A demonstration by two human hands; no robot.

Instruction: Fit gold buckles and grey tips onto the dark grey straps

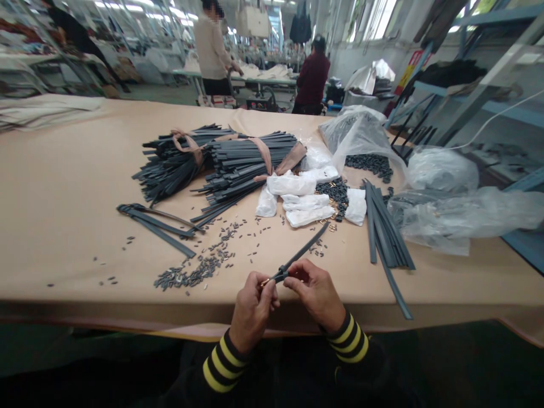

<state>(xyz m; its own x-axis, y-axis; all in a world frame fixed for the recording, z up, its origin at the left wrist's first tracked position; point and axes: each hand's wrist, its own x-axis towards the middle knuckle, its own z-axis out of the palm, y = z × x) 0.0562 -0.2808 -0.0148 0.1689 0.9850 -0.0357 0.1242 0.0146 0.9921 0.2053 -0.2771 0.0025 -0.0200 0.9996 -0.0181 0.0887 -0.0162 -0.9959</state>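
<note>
Your hands meet just over the near edge of the bench (127,283), and the dark strap (306,245) lies right at them. Its long axis runs away from you and slants to your right: the near end is bunched in a small fold or loop between your fingertips, while the free length points forward, its far tip just short of the white packets (310,216). That slant puts the free length nearer your right hand (317,290), whose thumb and forefinger are closed on the right side of the fold. Your left hand (254,301) is closed too, pinching the near end from the left; a gold-coloured bit (265,281) shows at its fingertips, too small to make out. So both hands grip the one strap, almost touching, with the fold between them.

Ahead and to the left of your left hand lies a scatter of small dark pieces (191,273), with a few folded straps (159,228) beyond it. Out past your right hand, a loose fan of dark strips (385,232) runs forward and back, well apart from your fingers, one strip reaching over the near edge.
</note>
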